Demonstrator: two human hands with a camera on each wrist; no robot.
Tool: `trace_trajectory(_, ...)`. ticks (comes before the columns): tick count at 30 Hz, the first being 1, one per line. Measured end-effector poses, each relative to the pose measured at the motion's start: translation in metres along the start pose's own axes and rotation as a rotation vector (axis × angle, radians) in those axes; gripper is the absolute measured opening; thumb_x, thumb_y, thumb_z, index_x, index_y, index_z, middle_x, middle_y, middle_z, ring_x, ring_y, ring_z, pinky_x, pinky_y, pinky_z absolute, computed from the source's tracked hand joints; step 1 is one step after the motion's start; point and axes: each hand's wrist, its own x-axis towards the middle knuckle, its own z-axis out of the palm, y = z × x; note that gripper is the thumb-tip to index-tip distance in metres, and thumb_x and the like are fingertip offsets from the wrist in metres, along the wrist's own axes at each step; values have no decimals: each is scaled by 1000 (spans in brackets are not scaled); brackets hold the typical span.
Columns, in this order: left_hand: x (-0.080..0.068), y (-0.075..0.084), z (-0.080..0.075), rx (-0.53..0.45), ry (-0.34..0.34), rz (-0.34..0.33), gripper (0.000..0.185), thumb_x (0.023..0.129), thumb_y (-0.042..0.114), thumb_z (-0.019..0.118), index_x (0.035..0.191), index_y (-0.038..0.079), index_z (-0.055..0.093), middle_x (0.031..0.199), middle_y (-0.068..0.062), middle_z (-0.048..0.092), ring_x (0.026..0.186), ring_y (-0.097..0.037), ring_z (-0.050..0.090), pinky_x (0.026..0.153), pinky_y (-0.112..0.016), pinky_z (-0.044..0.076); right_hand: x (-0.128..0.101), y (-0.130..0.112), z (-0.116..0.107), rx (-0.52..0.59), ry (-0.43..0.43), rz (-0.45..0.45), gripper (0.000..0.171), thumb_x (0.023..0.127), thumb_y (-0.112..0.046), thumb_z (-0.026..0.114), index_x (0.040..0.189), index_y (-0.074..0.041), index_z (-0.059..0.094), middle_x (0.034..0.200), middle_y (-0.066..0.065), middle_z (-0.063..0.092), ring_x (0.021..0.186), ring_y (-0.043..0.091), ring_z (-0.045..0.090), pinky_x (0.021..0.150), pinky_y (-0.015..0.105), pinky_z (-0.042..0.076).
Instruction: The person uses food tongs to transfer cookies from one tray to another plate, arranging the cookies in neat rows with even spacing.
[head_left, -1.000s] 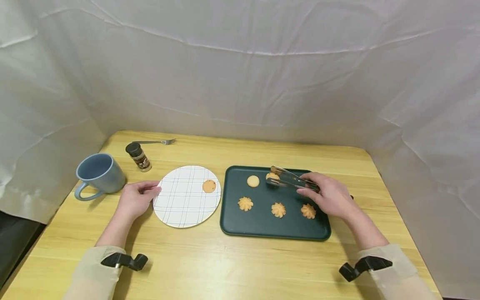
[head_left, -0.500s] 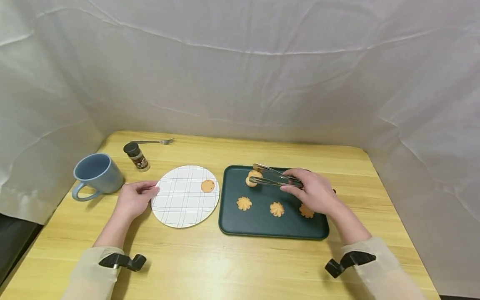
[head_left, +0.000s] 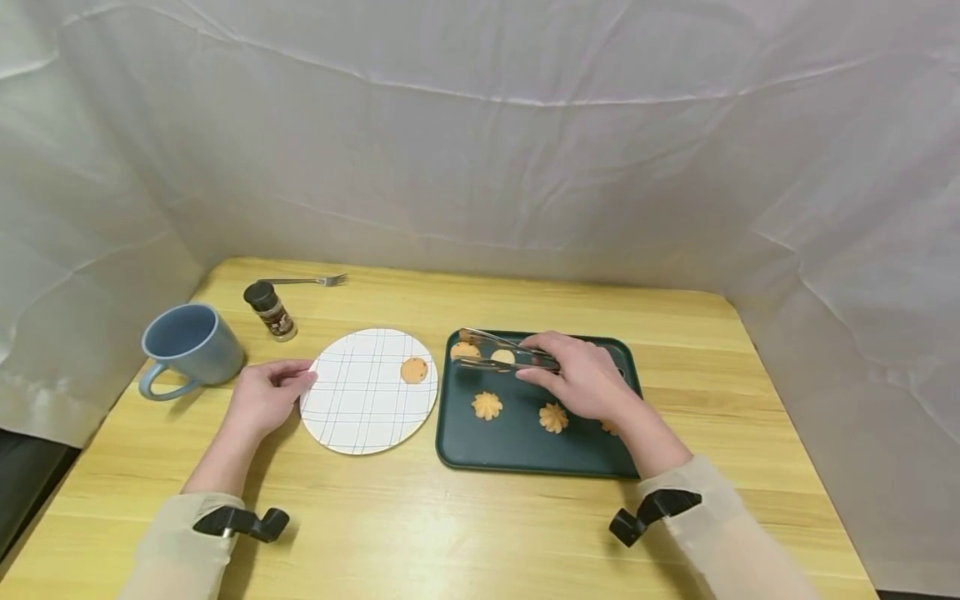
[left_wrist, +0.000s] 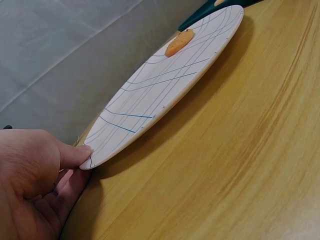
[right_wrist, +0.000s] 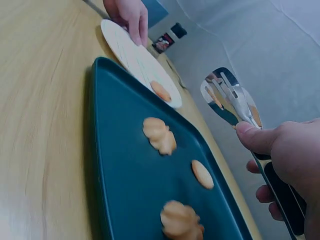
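the right hand [head_left: 581, 385] grips the tongs [head_left: 498, 357], which pinch a cookie [head_left: 464, 350] now carried left to the tray's [head_left: 525, 454] near-left corner, closer to the plate [head_left: 360, 408]. the left hand [head_left: 262, 396] still pinches the plate's rim.

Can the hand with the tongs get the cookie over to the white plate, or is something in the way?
Probably yes. The right hand holds the tongs with a cookie at the tray's left edge, right beside the plate. Nothing stands between them, and the plate has bare room.
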Motion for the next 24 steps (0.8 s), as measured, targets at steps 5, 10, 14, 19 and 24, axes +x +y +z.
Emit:
trace_trajectory(5, 1, 0, 0, -4, 3, 8, 41, 104, 29, 70, 133, 1, 72, 121, -20, 74, 106, -28, 66, 77, -23, 50, 11, -8, 12, 19, -2, -17, 47, 103, -52, 67, 140, -22, 67, 128, -2, 71, 78, 10, 61, 69, 38, 51)
trace_trajectory(10, 1, -1, -1, 0, 6, 15, 40, 104, 29, 70, 132, 1, 72, 121, -19, 74, 106, -28, 67, 77, -23, 50, 23, -17, 22, 35, -5, -51, 47, 103, -51, 67, 140, -21, 67, 126, -3, 71, 81, 10, 63, 69, 37, 52)
trace_trajectory(14, 1, -1, -1, -4, -5, 1, 41, 104, 31, 69, 133, 1, 72, 121, -19, 74, 107, -28, 67, 79, -25, 50, 30, -23, 28, 47, -21, -65, 48, 103, -50, 67, 140, -20, 66, 117, -2, 73, 80, 9, 63, 68, 37, 52)
trace_trajectory(19, 1, -1, 0, -9, -11, -5, 42, 105, 32, 69, 134, 2, 72, 122, -19, 73, 108, -28, 66, 80, -27, 50, 40, -31, 37, 36, -30, -85, 48, 103, -50, 67, 141, -20, 66, 116, -3, 72, 85, 10, 64, 70, 36, 52)
trace_trajectory(24, 1, -3, 0, -7, -4, -1, 42, 105, 32, 69, 133, 2, 72, 122, -19, 73, 107, -28, 66, 79, -27, 50, 49, -41, 44, 28, -44, -105, 47, 103, -49, 67, 141, -21, 66, 116, -4, 71, 83, 10, 62, 67, 34, 50)
